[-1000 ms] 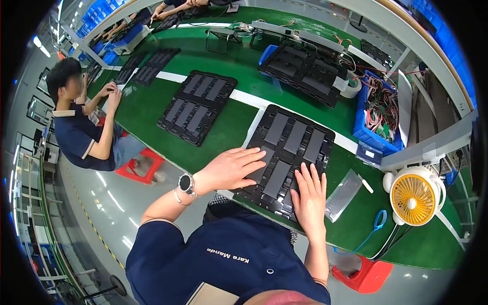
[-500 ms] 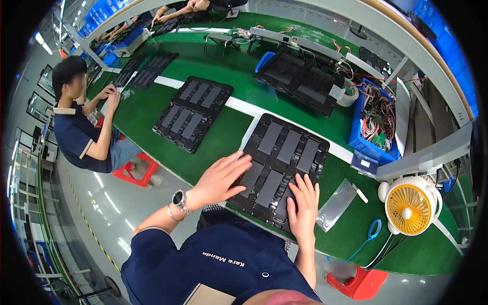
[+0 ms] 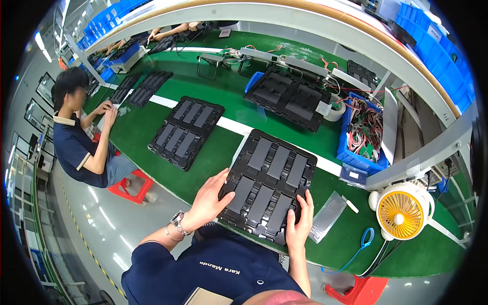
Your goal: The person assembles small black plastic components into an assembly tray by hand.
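Note:
In front of me on the green bench lies a black plastic tray [image 3: 291, 189], with two rows of flat dark-grey rectangular pieces in its slots. My left hand [image 3: 209, 199] grips its left edge, thumb over the rim and the other fingers along the side. On the opposite edge, near the front right corner, is my right hand [image 3: 300, 221], its thumb and fingers closed round the rim. The fingertips of both hands are partly hidden by the tray's sides. A second, similar filled tray [image 3: 186, 133] lies further left.
To the right are a clear plastic sheet [image 3: 326, 217], a white-and-yellow fan [image 3: 401, 212] and a blue cable loop [image 3: 367, 237]. A blue bin [image 3: 356, 157] of wires stands behind, beside more stacked black trays [image 3: 290, 97]. A co-worker [image 3: 81, 137] sits at the left.
My left hand has come off the tray's top to its left edge. My right hand has moved from the top onto the right edge. The whole view has shifted slightly.

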A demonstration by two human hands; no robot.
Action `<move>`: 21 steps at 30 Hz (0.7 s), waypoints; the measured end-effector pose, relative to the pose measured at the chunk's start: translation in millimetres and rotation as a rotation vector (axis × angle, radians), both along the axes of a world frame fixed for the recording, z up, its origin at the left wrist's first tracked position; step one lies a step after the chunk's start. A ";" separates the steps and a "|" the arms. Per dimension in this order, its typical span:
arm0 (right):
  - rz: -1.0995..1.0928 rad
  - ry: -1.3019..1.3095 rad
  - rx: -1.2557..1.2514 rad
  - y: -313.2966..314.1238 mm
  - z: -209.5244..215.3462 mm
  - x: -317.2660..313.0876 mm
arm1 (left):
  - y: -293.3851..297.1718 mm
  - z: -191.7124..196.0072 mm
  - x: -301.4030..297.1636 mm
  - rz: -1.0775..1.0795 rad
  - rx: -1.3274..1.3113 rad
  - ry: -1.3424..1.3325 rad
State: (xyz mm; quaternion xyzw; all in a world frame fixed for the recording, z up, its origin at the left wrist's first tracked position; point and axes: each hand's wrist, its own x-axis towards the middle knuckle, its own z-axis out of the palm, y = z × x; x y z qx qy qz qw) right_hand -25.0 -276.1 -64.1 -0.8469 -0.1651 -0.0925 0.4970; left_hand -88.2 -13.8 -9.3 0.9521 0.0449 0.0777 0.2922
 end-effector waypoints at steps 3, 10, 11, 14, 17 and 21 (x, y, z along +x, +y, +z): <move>-0.010 0.016 0.060 0.1 -0.8 1.0 | -5.1 10.4 0.6 0.049 -0.488 0.058; -0.136 -0.016 0.257 -4.8 -1.6 2.4 | 38.1 -1.7 11.1 0.205 -1.205 0.025; -0.151 0.005 0.273 -5.0 -2.4 2.7 | 56.4 -8.2 13.1 0.235 -1.189 -0.023; -0.189 0.005 0.301 -6.0 -8.9 4.1 | 126.0 -28.7 16.5 0.359 -1.147 -0.136; -0.186 0.042 0.288 -6.2 -11.5 6.3 | 204.8 -47.0 10.5 0.370 -1.115 -0.213; -0.203 0.069 0.262 -6.4 -11.9 6.5 | 263.6 -43.5 5.2 0.371 -0.998 -0.126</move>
